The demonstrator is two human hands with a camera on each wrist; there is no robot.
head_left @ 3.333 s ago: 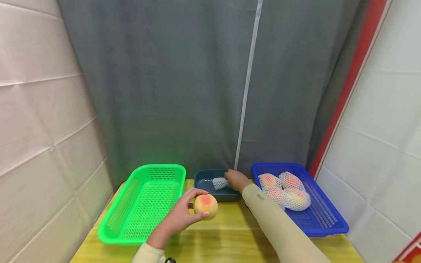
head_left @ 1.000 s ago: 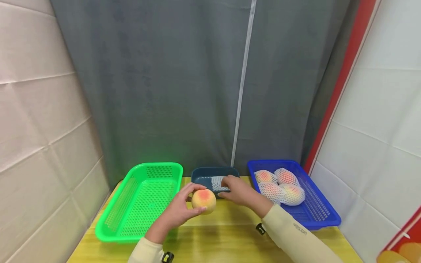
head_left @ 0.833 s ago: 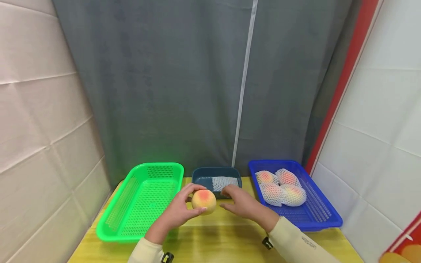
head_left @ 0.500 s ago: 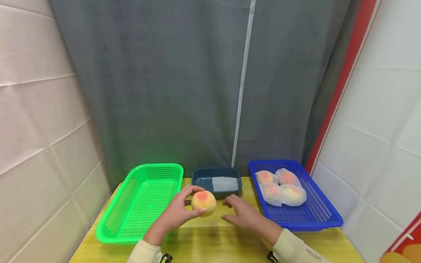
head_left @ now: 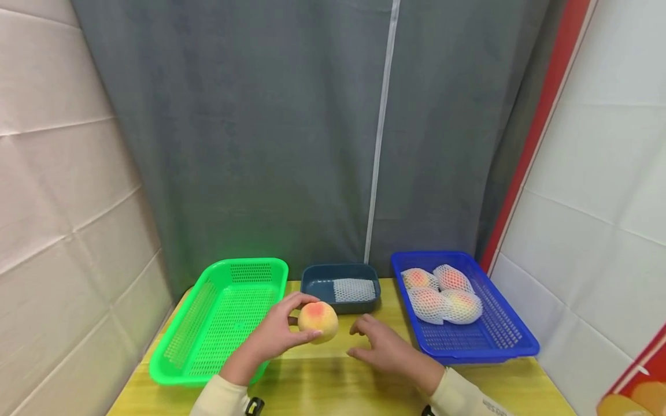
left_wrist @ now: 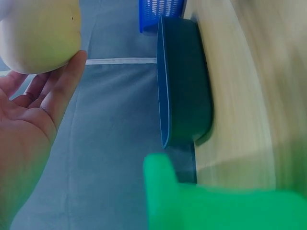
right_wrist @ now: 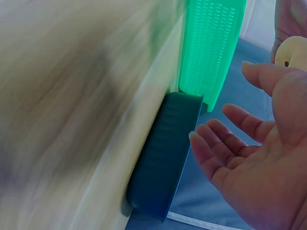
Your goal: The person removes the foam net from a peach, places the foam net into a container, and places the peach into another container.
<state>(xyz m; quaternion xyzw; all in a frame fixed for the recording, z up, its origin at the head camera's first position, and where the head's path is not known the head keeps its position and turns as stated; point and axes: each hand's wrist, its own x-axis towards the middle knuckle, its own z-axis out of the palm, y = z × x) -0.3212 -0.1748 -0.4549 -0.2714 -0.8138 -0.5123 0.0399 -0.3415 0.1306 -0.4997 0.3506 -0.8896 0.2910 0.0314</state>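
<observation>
A yellow peach [head_left: 318, 321] with a red blush sits between the thumb and fingers of my left hand [head_left: 273, 334], held above the wooden table [head_left: 333, 384]. In the left wrist view the peach [left_wrist: 41, 36] rests against the fingertips. To its right, my right hand [head_left: 385, 345] hovers with loosely bent fingers, thumb apart from them, holding nothing; the right wrist view shows its bare palm [right_wrist: 268, 191]. Behind both hands stands a small dark teal tray [head_left: 318, 289], in which white foam fruit netting [head_left: 354, 290] lies flat.
At the left is a green perforated basket [head_left: 236, 329] with nothing in it. A blue basket [head_left: 496, 329] at the right contains several peaches [head_left: 463, 306] in white foam nets. A grey curtain [head_left: 260, 144] hangs behind the table, between pale side walls.
My right hand has drawn back from the teal tray toward me, leaving the foam netting lying in it. My left hand keeps hold of the peach in nearly the same place.
</observation>
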